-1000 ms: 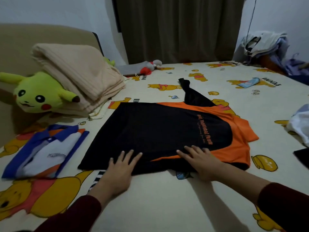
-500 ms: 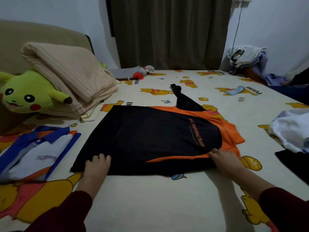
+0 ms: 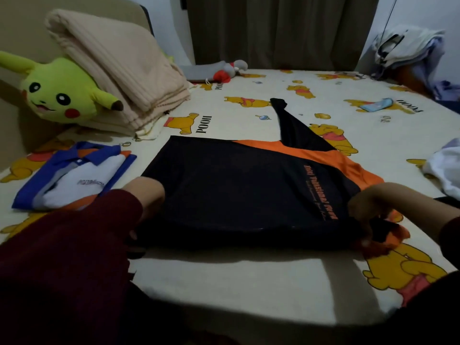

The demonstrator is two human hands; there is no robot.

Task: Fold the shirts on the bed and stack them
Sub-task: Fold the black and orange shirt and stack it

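now the near edge of the black and orange shirt, flat a second ago, is gripped and lifted by the left hand and right hand; another fold is starting.

Dark curtain hangs between pale walls, dim light.

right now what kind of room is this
Most likely a bedroom at home: a bed with a cartoon bear sheet, a yellow plush toy against a folded beige blanket, and a dark curtain behind.
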